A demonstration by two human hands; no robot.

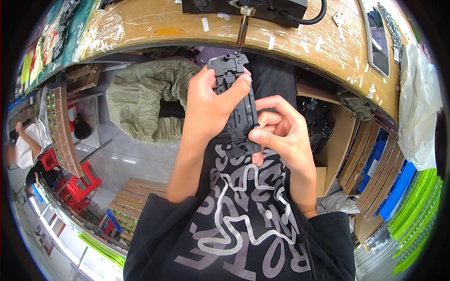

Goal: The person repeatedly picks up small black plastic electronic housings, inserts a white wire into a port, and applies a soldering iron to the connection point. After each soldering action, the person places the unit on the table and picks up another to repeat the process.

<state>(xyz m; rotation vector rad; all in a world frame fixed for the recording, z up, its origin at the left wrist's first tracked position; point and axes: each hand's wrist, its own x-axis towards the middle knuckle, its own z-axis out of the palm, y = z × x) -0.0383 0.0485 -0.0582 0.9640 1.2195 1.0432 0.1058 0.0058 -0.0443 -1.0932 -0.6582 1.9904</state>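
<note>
A long black moulded plastic part [240, 112] is held upright in front of my shirt, its detailed face with slots and screw holes toward me. Wrapped round its upper left side is my left hand [208, 103], the thumb lying across the face. My right hand [287, 131] is closed at the lower right edge, thumb and curled fingers touching the part there. Whether a small piece is pinched between them is hidden. The metal shaft of a fixed screwdriver [243, 32] points down at the part's top right corner, its tip meeting or almost meeting a screw hole.
Above runs a wooden bench [159, 28] with scraps on its film-covered top and a black machine housing [290, 11]. At right are a flat dark-screened device [377, 40], a cardboard box [335, 140] and stacked trays [375, 173]. Red stools [82, 182] and people are at left.
</note>
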